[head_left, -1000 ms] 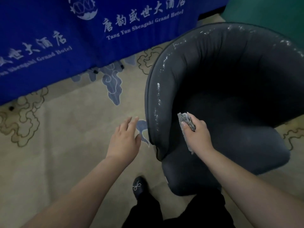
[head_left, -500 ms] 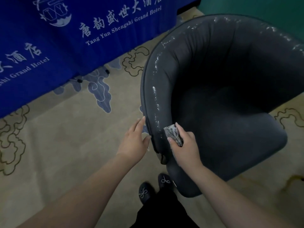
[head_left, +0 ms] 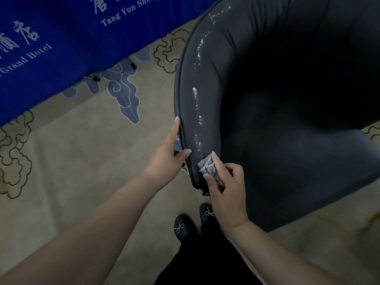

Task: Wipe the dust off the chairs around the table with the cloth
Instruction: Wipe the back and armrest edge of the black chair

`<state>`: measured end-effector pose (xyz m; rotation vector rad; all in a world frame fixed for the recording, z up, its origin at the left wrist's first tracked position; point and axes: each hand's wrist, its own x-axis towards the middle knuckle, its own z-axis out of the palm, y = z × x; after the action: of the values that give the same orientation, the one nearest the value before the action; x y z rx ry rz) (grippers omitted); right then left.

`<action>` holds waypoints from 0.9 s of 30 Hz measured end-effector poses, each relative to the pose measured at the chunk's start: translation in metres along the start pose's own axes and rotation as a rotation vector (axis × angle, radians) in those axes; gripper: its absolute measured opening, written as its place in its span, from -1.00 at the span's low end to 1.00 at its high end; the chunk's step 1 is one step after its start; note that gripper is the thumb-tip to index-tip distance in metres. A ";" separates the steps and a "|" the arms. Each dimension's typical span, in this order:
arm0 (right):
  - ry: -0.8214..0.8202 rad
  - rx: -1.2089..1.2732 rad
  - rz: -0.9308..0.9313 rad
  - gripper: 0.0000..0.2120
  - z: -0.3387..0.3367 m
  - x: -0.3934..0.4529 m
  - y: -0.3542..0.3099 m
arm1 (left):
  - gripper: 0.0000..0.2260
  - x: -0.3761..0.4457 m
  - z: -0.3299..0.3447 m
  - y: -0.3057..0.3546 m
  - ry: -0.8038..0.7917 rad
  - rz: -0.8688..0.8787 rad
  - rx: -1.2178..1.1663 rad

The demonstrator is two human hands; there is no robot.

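Note:
A dark grey tub chair [head_left: 287,124] fills the right half of the view. A trail of white dust [head_left: 198,112] runs along the top of its left arm. My right hand [head_left: 226,192] pinches a small folded grey cloth [head_left: 209,167] and holds it against the near end of that arm, just below the dust trail. My left hand [head_left: 166,155] touches the arm's outer edge, index finger straight along the piping and thumb on the rim.
A table draped in a blue printed cloth [head_left: 61,48] stands at the upper left, close to the chair. A beige carpet [head_left: 82,171] with cloud patterns lies underneath. My two black shoes [head_left: 193,221] stand at the chair's front corner.
My left hand has moved right, from hovering over the carpet to touching the chair arm's outer edge. My right hand has brought the cloth from the seat's inside to the arm's near end.

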<state>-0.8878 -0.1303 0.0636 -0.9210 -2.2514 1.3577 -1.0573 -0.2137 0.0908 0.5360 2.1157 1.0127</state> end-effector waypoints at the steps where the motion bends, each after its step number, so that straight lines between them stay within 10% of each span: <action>1: 0.005 -0.021 -0.049 -0.53 0.000 -0.007 -0.001 | -0.22 0.001 0.000 -0.001 -0.001 -0.004 0.000; 27: 0.034 -0.034 -0.160 -0.57 0.014 0.036 -0.016 | -0.37 0.011 -0.014 0.027 -0.020 -0.147 -0.205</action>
<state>-0.9280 -0.1195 0.0702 -0.7508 -2.2751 1.2287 -1.0731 -0.1974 0.1139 0.2848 1.9734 1.1177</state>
